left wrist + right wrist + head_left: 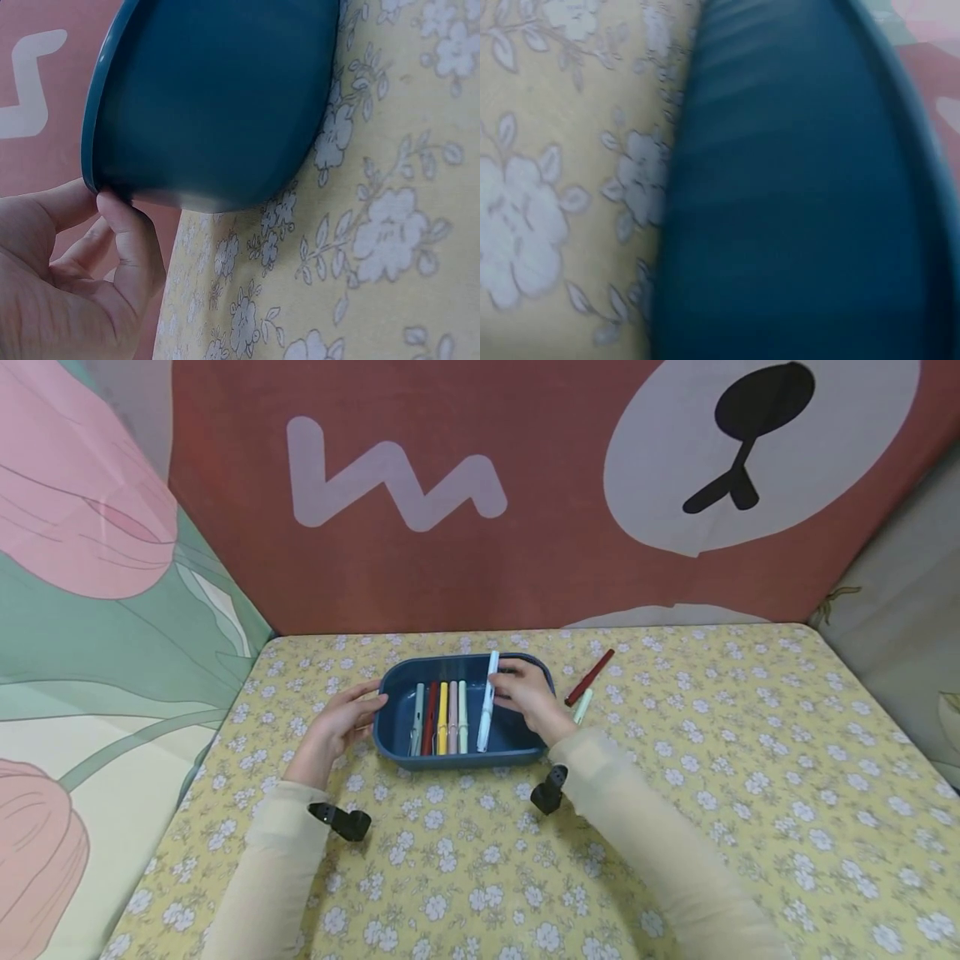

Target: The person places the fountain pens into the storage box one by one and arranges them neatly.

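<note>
A dark blue tray-like box (450, 762) with rounded corners stands on the table. My left hand (347, 717) grips its left end, thumb and finger at the rim; the left wrist view shows this hand (97, 262) against the box's outer wall (217, 97). With my right hand (528, 693) I pinch a pale blue pen (486, 714), tilted over the box's right half. Inside, side by side, lie a grey-green pen (417, 720), a dark red pen (429, 720), a yellow pen (442, 720), a pinkish pen (453, 720) and a pale green pen (462, 720).
Right of the box, another dark red pen (590, 677) and a pale green pen (582, 706), partly hidden by the right wrist, lie on the flowered tablecloth (480, 860). A reddish printed backdrop (480, 577) rises behind the table. Only box wall (795, 187) and cloth fill the right wrist view.
</note>
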The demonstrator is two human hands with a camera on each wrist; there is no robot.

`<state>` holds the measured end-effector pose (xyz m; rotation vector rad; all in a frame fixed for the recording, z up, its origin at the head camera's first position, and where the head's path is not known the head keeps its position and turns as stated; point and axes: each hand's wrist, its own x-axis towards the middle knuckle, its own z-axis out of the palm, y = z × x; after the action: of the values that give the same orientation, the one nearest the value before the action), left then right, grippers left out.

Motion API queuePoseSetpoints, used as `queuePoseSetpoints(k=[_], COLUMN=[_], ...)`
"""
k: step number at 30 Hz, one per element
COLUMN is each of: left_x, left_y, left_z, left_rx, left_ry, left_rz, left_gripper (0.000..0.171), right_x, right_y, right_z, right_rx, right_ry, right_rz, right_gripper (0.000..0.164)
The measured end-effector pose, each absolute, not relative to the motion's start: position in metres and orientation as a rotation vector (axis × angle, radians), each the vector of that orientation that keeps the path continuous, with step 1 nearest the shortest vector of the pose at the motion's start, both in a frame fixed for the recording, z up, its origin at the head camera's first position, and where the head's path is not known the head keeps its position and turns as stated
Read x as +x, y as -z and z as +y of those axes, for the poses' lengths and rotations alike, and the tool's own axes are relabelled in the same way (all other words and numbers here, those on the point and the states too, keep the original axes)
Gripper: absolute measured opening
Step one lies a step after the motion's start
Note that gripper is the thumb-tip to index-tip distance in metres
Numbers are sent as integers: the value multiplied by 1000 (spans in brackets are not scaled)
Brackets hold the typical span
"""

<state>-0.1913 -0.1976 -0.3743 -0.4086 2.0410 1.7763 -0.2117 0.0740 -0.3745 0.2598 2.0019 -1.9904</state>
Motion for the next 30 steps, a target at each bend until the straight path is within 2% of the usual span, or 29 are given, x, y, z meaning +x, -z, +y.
queuePoseSetpoints(k=[30], left_x=[-194], left_y=[377], left_z=[-199], left_rx=[-425], left_ry=[-1765], left_rz=[2048], left_gripper=[57], right_x=[-215], right_y=[390], right_z=[53], right_rx=[304], right_ry=[1807], right_rz=[2012], right_gripper=[44])
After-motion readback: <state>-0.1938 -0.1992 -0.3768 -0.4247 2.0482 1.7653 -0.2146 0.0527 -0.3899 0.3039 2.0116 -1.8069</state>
